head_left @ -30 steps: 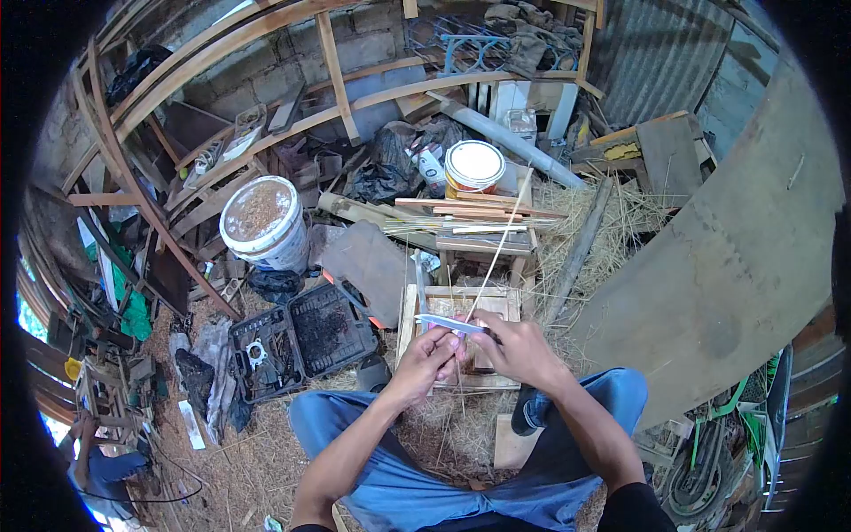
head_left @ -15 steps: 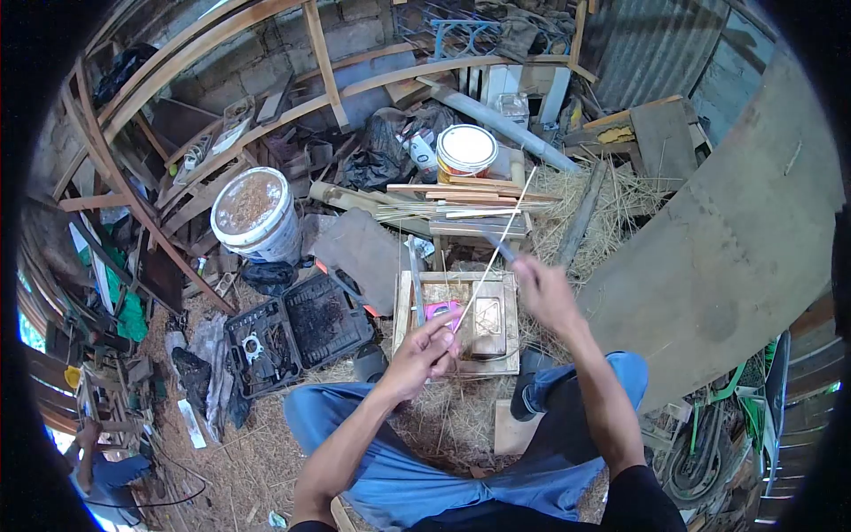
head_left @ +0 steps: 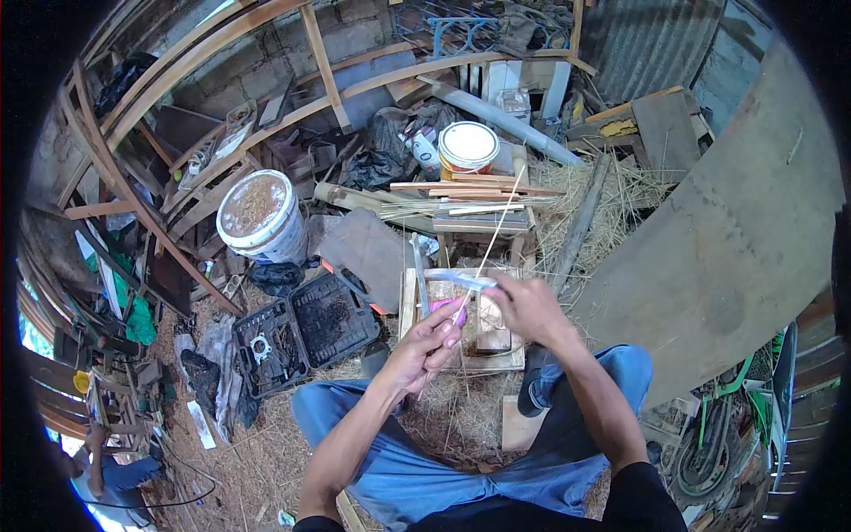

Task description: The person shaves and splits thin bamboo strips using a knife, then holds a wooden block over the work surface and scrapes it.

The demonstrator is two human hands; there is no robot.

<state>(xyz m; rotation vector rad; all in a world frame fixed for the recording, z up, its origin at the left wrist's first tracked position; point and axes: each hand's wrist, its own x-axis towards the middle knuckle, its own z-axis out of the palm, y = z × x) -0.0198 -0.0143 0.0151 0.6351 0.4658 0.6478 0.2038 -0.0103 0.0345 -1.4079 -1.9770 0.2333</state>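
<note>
My left hand [head_left: 421,355] is closed around the lower end of a thin, pale bamboo strip [head_left: 503,222], which slants up and away to the right. In my right hand [head_left: 532,310] is a knife, its blade [head_left: 450,277] pointing left and crossing the strip just above my left fingers. Whether the edge touches the strip I cannot tell. Below both hands stands a low wooden box [head_left: 496,363] between my knees. A pink item [head_left: 441,306] on it is partly hidden by my left hand, and a grey metal bar [head_left: 418,266] leans at its left side.
Wood strips [head_left: 479,191] lie stacked beyond the box, near a white-lidded bucket [head_left: 468,144]. To the left are a bucket of shavings [head_left: 261,213] and an open black tool case [head_left: 332,321]. A large board [head_left: 709,257] leans at right. Another person [head_left: 111,474] sits at far left.
My right hand has come down and slightly left, bringing the knife blade from higher up the strip to just above my left fingers. The strip now stands a little steeper.
</note>
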